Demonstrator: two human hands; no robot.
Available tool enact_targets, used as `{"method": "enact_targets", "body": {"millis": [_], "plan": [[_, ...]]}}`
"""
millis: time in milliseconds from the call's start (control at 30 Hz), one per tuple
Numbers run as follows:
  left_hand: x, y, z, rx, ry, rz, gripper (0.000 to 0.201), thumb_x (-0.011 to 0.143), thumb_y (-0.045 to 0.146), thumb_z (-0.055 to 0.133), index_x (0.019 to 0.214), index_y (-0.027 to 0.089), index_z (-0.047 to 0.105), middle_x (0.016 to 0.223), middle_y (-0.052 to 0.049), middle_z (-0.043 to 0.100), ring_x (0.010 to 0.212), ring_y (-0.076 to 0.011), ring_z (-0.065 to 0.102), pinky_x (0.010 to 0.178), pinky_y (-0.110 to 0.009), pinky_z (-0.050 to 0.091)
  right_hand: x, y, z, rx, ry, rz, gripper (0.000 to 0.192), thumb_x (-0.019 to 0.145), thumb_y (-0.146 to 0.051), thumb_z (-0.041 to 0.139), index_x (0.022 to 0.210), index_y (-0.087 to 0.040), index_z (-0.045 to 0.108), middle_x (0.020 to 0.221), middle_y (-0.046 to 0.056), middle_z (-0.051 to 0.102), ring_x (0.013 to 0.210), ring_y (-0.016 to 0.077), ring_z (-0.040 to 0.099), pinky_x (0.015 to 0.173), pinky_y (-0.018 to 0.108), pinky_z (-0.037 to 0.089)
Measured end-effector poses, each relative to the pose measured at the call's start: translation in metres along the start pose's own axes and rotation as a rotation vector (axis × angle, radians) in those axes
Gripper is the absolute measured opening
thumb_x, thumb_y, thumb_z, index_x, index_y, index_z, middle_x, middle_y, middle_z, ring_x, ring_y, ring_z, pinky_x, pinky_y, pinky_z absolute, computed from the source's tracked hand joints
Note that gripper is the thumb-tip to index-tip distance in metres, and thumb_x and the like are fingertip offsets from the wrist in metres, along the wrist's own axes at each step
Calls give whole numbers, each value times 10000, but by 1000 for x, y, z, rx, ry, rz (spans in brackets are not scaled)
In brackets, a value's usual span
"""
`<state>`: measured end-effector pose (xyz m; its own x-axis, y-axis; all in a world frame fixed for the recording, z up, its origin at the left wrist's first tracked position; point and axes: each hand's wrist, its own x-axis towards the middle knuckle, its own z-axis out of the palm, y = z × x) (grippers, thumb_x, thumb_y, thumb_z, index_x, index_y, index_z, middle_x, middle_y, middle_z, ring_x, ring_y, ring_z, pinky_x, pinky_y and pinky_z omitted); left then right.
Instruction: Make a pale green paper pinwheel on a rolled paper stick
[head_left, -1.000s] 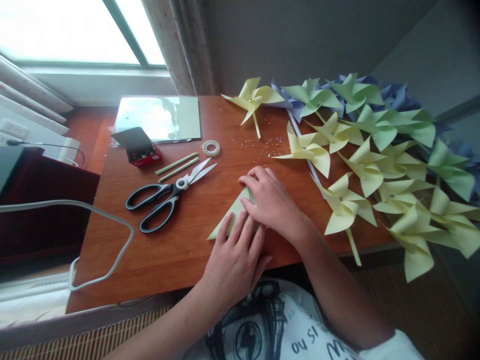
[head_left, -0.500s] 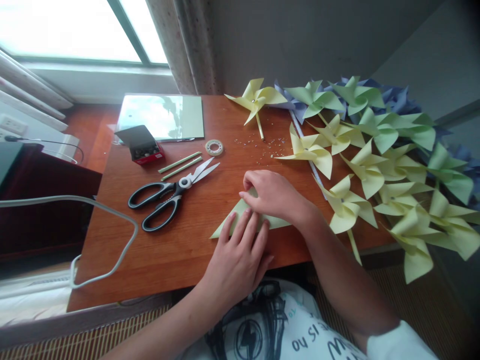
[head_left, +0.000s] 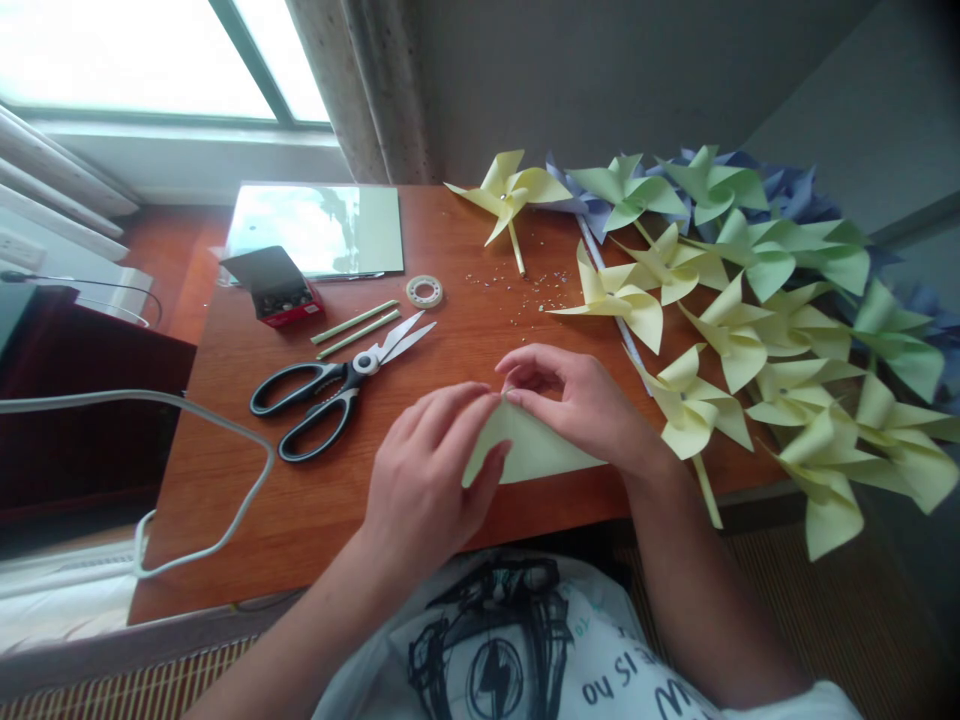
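A pale yellow-green sheet of paper [head_left: 547, 455], folded into a triangle, lies near the table's front edge with its point away from me. At that point, my right hand [head_left: 589, 405] pinches the paper between thumb and fingers. My left hand [head_left: 431, 465] grips the paper's left side, its fingertips meeting the right hand's at the tip and its thumb lying over the front face. The left corner of the sheet is hidden by this hand. Left of my hands rest the scissors [head_left: 337, 385], blades apart and directed toward the back right.
Two thin green paper sticks [head_left: 356, 330], a tape roll [head_left: 424, 291] and a red open box [head_left: 285, 310] of small items sit beyond the scissors. A plastic-covered paper pack [head_left: 379, 230] lies behind. Paper pinwheels [head_left: 686, 400] crowd the right; scraps [head_left: 551, 290] are scattered mid-table. A white cable [head_left: 247, 500] loops at left.
My left hand has lifted from lying flat on the paper and moved left and up to the folded tip. The right hand has shifted slightly right, and more of the paper shows.
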<state>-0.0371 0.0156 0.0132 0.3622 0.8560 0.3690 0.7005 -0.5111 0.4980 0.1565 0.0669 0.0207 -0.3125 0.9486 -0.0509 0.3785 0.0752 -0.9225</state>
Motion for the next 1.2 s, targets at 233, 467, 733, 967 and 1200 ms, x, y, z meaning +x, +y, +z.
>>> {"method": "enact_targets", "body": {"millis": [233, 467, 733, 967, 1200], "plan": [[34, -21, -2, -579, -226, -223, 179, 945, 289, 617, 879, 157, 719, 744, -17, 727, 651, -128, 639, 603, -215, 481, -11, -17, -5, 35, 21, -32, 202, 872, -156, 682, 1057, -235, 706, 971, 20, 760, 912, 180, 720, 840, 302, 588], [26, -22, 2, -667, -164, -377, 204, 893, 331, 692, 836, 140, 731, 720, -32, 711, 627, -126, 586, 582, -217, 470, -11, -13, -1, -6, 66, 4, 74, 903, -223, 674, 832, -207, 684, 821, -6, 707, 772, 152, 656, 701, 260, 522], [24, -24, 3, -774, -172, -435, 174, 867, 319, 728, 833, 148, 735, 749, -34, 714, 658, -134, 593, 597, -220, 476, -11, -14, -1, -4, 51, 12, 81, 909, -220, 663, 835, -201, 689, 829, -1, 715, 786, 155, 658, 698, 258, 508], [24, -24, 4, -794, -182, -436, 169, 869, 312, 732, 828, 148, 733, 742, -23, 706, 655, -120, 570, 592, -211, 455, -12, -13, -1, 24, 37, 30, 81, 911, -232, 664, 852, -189, 701, 850, 7, 724, 802, 155, 665, 706, 258, 508], [24, -25, 5, -796, -193, -433, 165, 878, 311, 725, 843, 150, 734, 740, -14, 698, 658, -116, 568, 590, -204, 449, -11, -12, -2, 18, 26, 28, 86, 911, -239, 663, 852, -186, 697, 839, 7, 716, 783, 149, 654, 694, 253, 502]]}}
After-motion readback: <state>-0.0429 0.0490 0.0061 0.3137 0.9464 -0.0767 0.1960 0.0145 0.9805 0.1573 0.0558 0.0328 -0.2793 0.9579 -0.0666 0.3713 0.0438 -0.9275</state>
